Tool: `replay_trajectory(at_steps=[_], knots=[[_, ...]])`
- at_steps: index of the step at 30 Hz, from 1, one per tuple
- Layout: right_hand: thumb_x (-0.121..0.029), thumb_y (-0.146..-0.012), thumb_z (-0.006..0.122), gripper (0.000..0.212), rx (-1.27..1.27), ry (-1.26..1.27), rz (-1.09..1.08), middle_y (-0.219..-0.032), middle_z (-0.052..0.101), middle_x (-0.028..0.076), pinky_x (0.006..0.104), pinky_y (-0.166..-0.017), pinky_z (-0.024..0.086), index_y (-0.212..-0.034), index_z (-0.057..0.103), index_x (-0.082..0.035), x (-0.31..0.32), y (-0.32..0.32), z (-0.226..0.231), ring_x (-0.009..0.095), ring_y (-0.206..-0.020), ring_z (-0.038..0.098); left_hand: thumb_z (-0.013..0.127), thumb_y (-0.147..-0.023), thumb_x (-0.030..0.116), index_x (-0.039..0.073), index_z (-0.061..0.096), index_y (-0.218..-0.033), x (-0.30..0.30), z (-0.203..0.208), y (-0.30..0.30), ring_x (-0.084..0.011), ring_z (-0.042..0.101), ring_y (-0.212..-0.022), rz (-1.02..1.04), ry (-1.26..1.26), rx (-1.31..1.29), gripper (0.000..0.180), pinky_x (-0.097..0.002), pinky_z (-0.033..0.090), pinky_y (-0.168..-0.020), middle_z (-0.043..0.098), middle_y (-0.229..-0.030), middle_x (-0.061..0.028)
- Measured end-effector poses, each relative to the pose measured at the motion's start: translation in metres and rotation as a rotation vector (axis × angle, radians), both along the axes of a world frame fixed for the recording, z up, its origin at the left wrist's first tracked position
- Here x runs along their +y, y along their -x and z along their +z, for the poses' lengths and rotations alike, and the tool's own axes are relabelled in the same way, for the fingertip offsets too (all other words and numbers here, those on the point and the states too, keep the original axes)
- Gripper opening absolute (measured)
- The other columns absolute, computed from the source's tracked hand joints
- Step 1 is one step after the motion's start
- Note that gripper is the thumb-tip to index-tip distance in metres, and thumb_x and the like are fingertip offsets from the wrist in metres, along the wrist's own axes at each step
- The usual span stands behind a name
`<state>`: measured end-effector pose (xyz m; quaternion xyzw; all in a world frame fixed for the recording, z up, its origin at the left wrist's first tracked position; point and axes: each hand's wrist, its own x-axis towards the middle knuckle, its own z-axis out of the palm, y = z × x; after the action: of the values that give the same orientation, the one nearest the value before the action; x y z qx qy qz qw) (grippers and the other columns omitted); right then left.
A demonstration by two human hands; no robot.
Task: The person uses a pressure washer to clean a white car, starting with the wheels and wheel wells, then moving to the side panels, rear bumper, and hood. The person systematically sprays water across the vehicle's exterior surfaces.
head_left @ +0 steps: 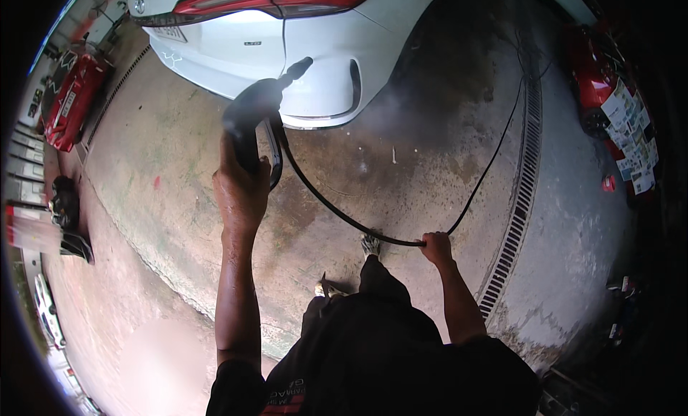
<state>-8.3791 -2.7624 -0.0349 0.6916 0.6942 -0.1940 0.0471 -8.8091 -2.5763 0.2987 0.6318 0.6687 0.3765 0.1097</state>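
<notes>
Step in hand, my read: aiming the black spray gun [251,118] at the rear corner of the white car [215,61]. The gun sits just on the near side of that car, raised, its nozzle pointing up and toward the bumper [319,86]. Tip overlaps the bumper in my view; gap can't be judged. Can't tell if the trigger is squeezed or water is coming out.

I've got the left hand [244,190] wrapped around the gun's grip. The right hand [437,248] is clenched on the black hose [344,218], further back from the white car. Hose sags between the hands, then runs up and off to the white car's right.

Next move, I'd say, calls for a steady left wrist, nozzle kept off the paint, and the right hand feeding slack without tugging the gun.

Edges: the white car's bumper is the near limit up front. Right of it, a drain grate [517,212] crosses the floor [172,172]; beyond that, a red car [591,65] with paper sheets [631,129] on it. Most open room: floor behind and left of the white car. Hose passes near one foot [370,245], so a trip looks possible.
</notes>
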Motion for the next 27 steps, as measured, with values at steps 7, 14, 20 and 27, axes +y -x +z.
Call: replay_trajectory(at_steps=[7, 14, 20, 27], knots=[[-0.039, -0.086, 0.080, 0.031, 0.058, 0.007, 0.045, -0.071, 0.069, 0.010, 0.0479, -0.083, 0.050, -0.076, 0.074, -0.010, 0.033, -0.029, -0.028, 0.033, -0.076, 0.069, 0.062, -0.091, 0.008, 0.018, 0.041, -0.145, 0.060, -0.017, -0.111, -0.0473, 0.071, -0.081, -0.088, 0.159, 0.329, 0.059, -0.0574, 0.054, -0.069, 0.073, -0.085, -0.0228], [-0.040, -0.082, 0.081, 0.029, 0.090, 0.159, 0.113, -0.074, 0.071, 0.009, 0.0482, -0.086, 0.049, -0.077, 0.074, -0.013, 0.010, -0.065, -0.042, 0.031, -0.080, 0.071, 0.070, -0.087, 0.011, 0.011, 0.031, -0.160, 0.049, -0.028, -0.131, -0.0429, 0.075, -0.084, -0.013, 0.264, 0.408, 0.082, -0.0527, 0.059, -0.076, 0.075, -0.090, -0.0226], [-0.043, -0.086, 0.076, 0.033, 0.132, -0.012, 0.033, -0.070, 0.070, 0.011, 0.0493, -0.080, 0.047, -0.076, 0.073, -0.012, 0.059, -0.045, -0.033, 0.034, -0.075, 0.070, 0.075, -0.083, 0.009, 0.009, 0.039, -0.157, 0.036, 0.014, -0.157, -0.0380, 0.076, -0.088, 0.180, -0.040, 0.369, 0.082, -0.0476, 0.059, -0.078, 0.076, -0.101, -0.0213], [-0.039, -0.085, 0.077, 0.028, 0.199, -0.026, 0.009, -0.069, 0.069, 0.011, 0.0496, -0.079, 0.048, -0.077, 0.074, -0.012, 0.067, -0.057, -0.023, 0.034, -0.073, 0.070, 0.069, -0.087, 0.005, 0.017, 0.029, -0.163, 0.089, 0.009, -0.209, -0.0367, 0.076, -0.082, 0.099, -0.065, 0.501, 0.087, -0.0467, 0.058, -0.070, 0.077, -0.095, -0.0173]])
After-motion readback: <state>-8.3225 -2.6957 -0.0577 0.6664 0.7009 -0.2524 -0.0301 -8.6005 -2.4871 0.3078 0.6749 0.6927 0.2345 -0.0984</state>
